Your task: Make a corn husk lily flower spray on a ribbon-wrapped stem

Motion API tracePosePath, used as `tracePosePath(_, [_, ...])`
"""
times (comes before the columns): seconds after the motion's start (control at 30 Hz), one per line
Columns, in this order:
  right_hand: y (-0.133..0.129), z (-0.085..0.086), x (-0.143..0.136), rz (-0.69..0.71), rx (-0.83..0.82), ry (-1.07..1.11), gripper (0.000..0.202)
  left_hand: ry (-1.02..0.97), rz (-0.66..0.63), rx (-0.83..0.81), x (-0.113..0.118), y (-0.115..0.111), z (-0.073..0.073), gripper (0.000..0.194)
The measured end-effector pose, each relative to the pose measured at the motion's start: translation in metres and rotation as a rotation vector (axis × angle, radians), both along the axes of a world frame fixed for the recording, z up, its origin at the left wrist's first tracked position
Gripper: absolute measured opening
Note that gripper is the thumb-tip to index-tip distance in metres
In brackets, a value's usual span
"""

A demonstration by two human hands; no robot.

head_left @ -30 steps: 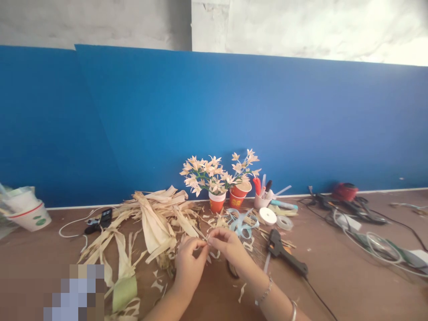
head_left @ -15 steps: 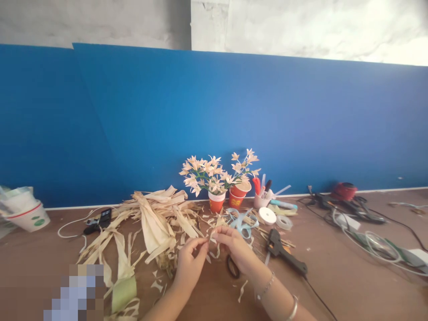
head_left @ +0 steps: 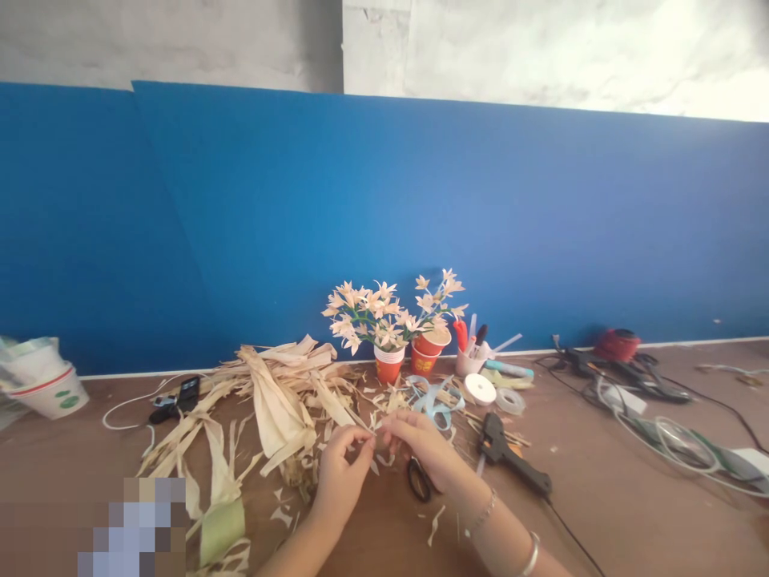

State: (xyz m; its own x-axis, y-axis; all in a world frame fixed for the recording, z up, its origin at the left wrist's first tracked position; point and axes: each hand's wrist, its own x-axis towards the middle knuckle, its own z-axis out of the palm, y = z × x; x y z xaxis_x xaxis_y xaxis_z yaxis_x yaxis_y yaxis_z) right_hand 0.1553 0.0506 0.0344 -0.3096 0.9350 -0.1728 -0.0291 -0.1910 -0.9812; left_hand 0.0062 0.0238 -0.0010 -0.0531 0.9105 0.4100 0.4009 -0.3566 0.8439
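Note:
My left hand (head_left: 345, 465) is closed in a pinch, its fingertips on a small pale piece of corn husk (head_left: 373, 428). From the right, the fingers of my right hand (head_left: 417, 445) are bent around the same spot, almost touching the left fingertips. The piece is tiny and mostly covered by the fingers. Below my right hand lie scissors (head_left: 419, 479), with only the dark handle loops showing. Dried corn husks (head_left: 279, 401) are heaped left of my hands. Beyond them, pale flowers (head_left: 372, 308) on green stems stand in red paper cups (head_left: 389, 369).
A black glue gun (head_left: 513, 457) with its cord lies to the right, near a white spool (head_left: 480, 389), a tape roll (head_left: 510, 401) and a cup of pens (head_left: 472, 361). Blue ribbon (head_left: 437, 401) curls behind my hands. Cables (head_left: 661, 433) spread at right; a white bucket (head_left: 54, 393) stands far left.
My right fingers have curled in and dropped slightly around the small husk piece. My left hand has barely moved, still pinching.

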Motion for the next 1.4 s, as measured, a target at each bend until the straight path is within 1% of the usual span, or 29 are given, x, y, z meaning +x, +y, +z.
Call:
tracePosePath(0.1, [0.001,0.002,0.000,0.014,0.073,-0.097,0.030,0.007,-0.008,0.053,0.000,0.001,0.001,0.016])
tracePosePath(0.17, [0.004,0.008,0.011,0.017,0.175,-0.239,0.030,0.000,-0.003,0.077,0.000,0.001,0.002,0.015])
tracePosePath(0.2, [0.007,0.013,0.022,0.010,0.247,-0.350,0.029,-0.006,0.004,0.082,-0.001,0.001,0.003,0.016])
tracePosePath(0.27, [0.010,0.027,0.050,-0.068,0.387,-0.674,0.019,-0.018,0.013,0.083,-0.001,0.002,0.002,0.016])
tracePosePath(0.3, [0.010,0.034,0.067,-0.108,0.389,-0.877,0.016,-0.023,0.017,0.079,-0.001,0.002,0.002,0.017])
tracePosePath(0.33, [0.008,0.040,0.083,-0.168,0.345,-1.083,0.015,-0.026,0.022,0.071,-0.002,0.003,0.001,0.017])
tracePosePath(0.37, [0.005,0.044,0.099,-0.195,0.263,-1.263,0.012,-0.028,0.028,0.057,-0.002,0.003,-0.001,0.017])
tracePosePath(0.4, [0.001,0.045,0.112,-0.177,0.189,-1.389,0.010,-0.029,0.036,0.040,-0.002,0.003,-0.002,0.017])
tracePosePath(0.43, [-0.003,0.044,0.122,-0.125,0.143,-1.464,0.015,-0.029,0.046,0.021,-0.003,0.004,-0.004,0.017])
tracePosePath(0.47, [-0.008,0.039,0.129,-0.106,0.115,-1.521,0.026,-0.029,0.057,0.003,-0.003,0.004,-0.005,0.017])
tracePosePath(0.53, [-0.017,0.025,0.136,-0.147,0.025,-1.630,0.043,-0.028,0.080,-0.027,-0.004,0.005,-0.007,0.018])
tracePosePath(0.6, [-0.022,0.008,0.137,-0.174,0.045,-1.685,0.054,-0.034,0.096,-0.048,-0.004,0.006,-0.008,0.018])
tracePosePath(0.67, [-0.024,-0.002,0.138,-0.205,0.068,-1.669,0.051,-0.045,0.098,-0.068,-0.004,0.006,-0.008,0.019])
tracePosePath(0.73, [-0.024,-0.003,0.142,-0.254,0.070,-1.628,0.040,-0.059,0.095,-0.079,-0.005,0.007,-0.009,0.019])
tracePosePath(0.8, [-0.023,0.005,0.144,-0.348,0.101,-1.572,0.029,-0.066,0.094,-0.079,-0.005,0.007,-0.009,0.019])
tracePosePath(0.83, [-0.022,0.010,0.143,-0.410,0.137,-1.522,0.026,-0.069,0.099,-0.071,-0.005,0.007,-0.009,0.020])
tracePosePath(0.9, [-0.021,0.020,0.133,-0.520,0.246,-1.334,0.026,-0.066,0.109,-0.045,-0.005,0.008,-0.010,0.020])
tracePosePath(0.93, [-0.021,0.023,0.124,-0.537,0.308,-1.205,0.024,-0.060,0.112,-0.027,-0.005,0.008,-0.010,0.020])
tracePosePath(1.0, [-0.021,0.024,0.100,-0.442,0.488,-0.892,0.020,-0.043,0.123,0.018,-0.005,0.008,-0.009,0.021])
tracePosePath(1.07, [-0.022,0.022,0.072,-0.257,0.573,-0.690,0.019,-0.019,0.138,0.068,-0.007,0.009,-0.008,0.022])
tracePosePath(1.1, [-0.023,0.020,0.058,-0.203,0.611,-0.634,0.017,-0.006,0.152,0.092,-0.008,0.009,-0.007,0.022])
tracePosePath(1.13, [-0.024,0.018,0.046,-0.113,0.653,-0.605,0.017,0.007,0.167,0.115,-0.008,0.009,-0.007,0.021])
tracePosePath(1.2, [-0.024,0.013,0.027,-0.011,0.781,-0.574,0.015,0.029,0.193,0.147,-0.010,0.010,-0.007,0.019])
tracePosePath(1.23, [-0.024,0.010,0.021,0.018,0.832,-0.568,0.014,0.037,0.204,0.157,-0.011,0.010,-0.007,0.019])
tracePosePath(1.3, [-0.023,0.003,0.013,0.029,0.898,-0.558,0.011,0.043,0.224,0.169,-0.011,0.010,-0.008,0.018])
tracePosePath(1.4, [-0.022,-0.011,0.011,-0.016,0.928,-0.538,0.009,0.056,0.250,0.181,-0.010,0.009,-0.008,0.017])
